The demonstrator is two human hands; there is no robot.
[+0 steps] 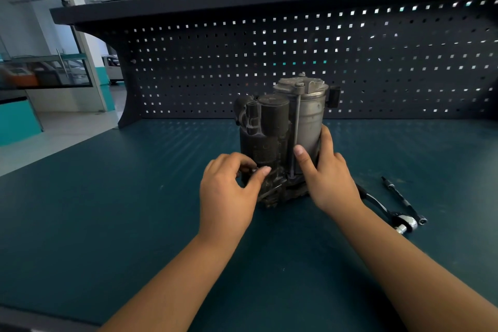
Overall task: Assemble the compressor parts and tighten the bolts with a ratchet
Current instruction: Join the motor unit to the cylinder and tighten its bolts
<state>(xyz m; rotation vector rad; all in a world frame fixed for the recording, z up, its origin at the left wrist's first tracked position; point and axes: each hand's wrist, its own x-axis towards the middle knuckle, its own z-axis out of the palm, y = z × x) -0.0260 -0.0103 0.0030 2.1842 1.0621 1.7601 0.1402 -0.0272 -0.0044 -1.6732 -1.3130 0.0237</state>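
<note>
The compressor point(283, 127) stands upright in the middle of the green bench, with a grey metal cylinder on its right, dark cylinders on its left and a long bolt point(296, 121) running down its front. My right hand point(327, 172) grips the lower right side of the grey cylinder, thumb on the front. My left hand point(229, 191) pinches a small part at the compressor's lower left base; the part itself is mostly hidden by my fingers. A ratchet point(388, 213) lies on the bench to the right, partly behind my right wrist.
A thin dark extension bar point(403, 199) lies just right of the ratchet. The green bench top point(107, 210) spreads wide on both sides. A dark pegboard panel point(242, 56) rises behind the compressor, with a shelf over it.
</note>
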